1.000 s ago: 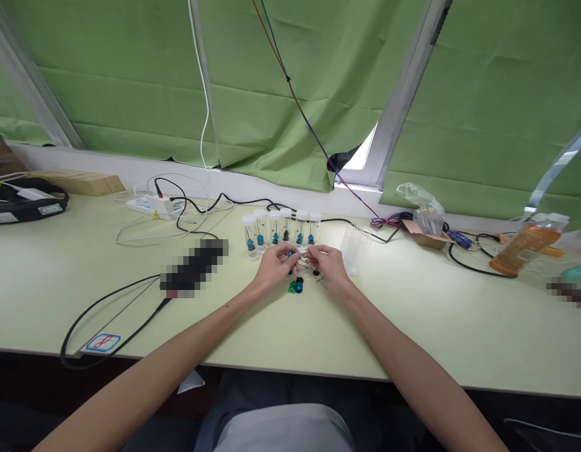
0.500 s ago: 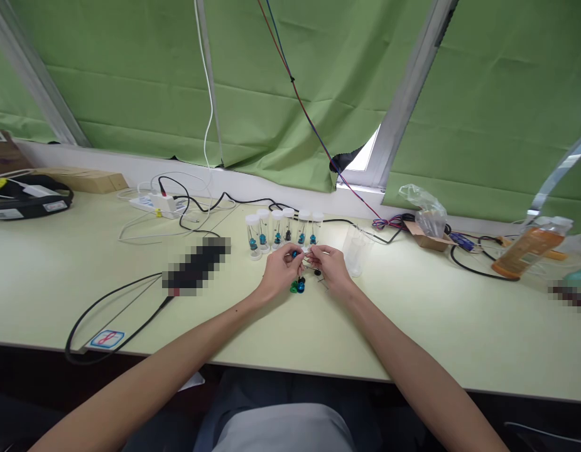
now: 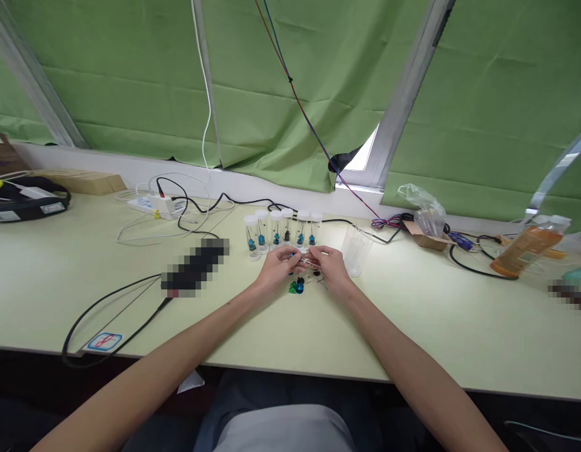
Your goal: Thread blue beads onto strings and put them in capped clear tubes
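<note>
My left hand [image 3: 277, 267] is closed in a pinch around a small dark blue piece [image 3: 293, 256], mostly covered by the fingers. Close beside it, my right hand [image 3: 331, 263] pinches a thin pale stick or wire [image 3: 313, 262] that spans the gap between the hands. Whether the stick passes into the blue piece I cannot tell. Below the fingertips, loose green pieces [image 3: 293, 287] lie against a shiny blue piece [image 3: 300, 287] on the table. A small dark piece [image 3: 317, 273] and thin dark pins [image 3: 323, 284] sit under my right hand.
Several clear capped tubes [image 3: 251, 238] with blue or dark pieces inside stand in a row behind my hands. Clear plastic containers [image 3: 356, 251] lie to the right. A cable [image 3: 130, 284] loops across the left; a bottle of orange liquid [image 3: 530, 248] is far right.
My left hand has turned slightly and its fingers have flattened. The thin stick between the hands shows more clearly now. The loose pieces and tubes stay put.
</note>
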Demonstrator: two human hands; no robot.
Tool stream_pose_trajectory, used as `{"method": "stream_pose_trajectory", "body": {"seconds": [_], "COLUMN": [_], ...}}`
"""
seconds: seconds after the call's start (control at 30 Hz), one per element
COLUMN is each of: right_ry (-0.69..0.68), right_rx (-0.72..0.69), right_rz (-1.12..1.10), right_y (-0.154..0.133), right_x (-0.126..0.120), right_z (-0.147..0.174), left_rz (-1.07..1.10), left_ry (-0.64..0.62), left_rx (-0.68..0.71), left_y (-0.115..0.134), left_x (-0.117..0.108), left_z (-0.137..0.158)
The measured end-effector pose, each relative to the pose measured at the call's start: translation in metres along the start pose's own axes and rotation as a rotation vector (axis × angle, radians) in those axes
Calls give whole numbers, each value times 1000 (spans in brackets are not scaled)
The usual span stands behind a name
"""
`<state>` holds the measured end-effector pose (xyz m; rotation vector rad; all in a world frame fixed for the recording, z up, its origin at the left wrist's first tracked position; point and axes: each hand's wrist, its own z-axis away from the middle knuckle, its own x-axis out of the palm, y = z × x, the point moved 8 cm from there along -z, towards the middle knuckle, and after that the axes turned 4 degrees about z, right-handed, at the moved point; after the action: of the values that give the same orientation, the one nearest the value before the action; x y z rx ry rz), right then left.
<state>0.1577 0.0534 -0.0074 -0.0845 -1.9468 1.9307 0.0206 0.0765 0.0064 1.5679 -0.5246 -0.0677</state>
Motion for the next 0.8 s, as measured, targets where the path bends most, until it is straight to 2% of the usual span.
{"method": "stream_pose_trajectory", "body": {"seconds": [0.3,0.8], "right_ry": [8,66], "right_rx": [42,81], "right_rz": [-8,-36], "right_y": [-1,-1], "right_x": [1,-2], "right_z": [3,5], "left_rz": [95,90], "left_ry": [-51,-87], "left_rx": [-99,-103], "left_y": [-11,-13], "left_x": [-3,-4], "left_z": [-4,-8]}}
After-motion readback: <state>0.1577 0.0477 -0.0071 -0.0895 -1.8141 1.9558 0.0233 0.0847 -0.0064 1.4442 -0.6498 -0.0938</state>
